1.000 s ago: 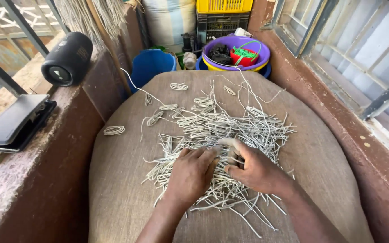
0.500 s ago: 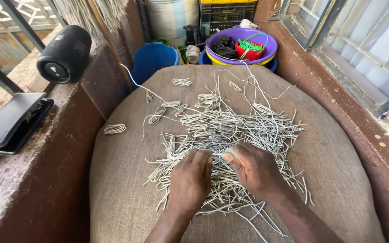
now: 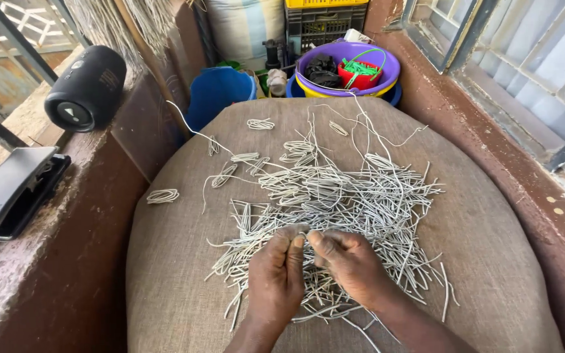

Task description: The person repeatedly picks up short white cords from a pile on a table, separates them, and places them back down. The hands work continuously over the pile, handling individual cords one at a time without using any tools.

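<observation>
Heap of pale grey cord strips [image 3: 335,196] at centre of brown burlap sack [image 3: 492,261]; left hand [image 3: 276,278] and right hand [image 3: 351,265] pinching strips at near edge.

A heap of cords [image 3: 335,202] lies across the middle of the sack-covered surface [image 3: 492,261]. Both hands [image 3: 315,268] rest on the heap's near edge, side by side. A small coil [image 3: 163,195] lies apart near the left edge. Behind the far edge stand a bucket [image 3: 220,91] and, to its right, stacked basins [image 3: 348,68]. On the ledge [image 3: 27,196] to the left sit a speaker [image 3: 86,88] and, nearer, a case [image 3: 11,189].
</observation>
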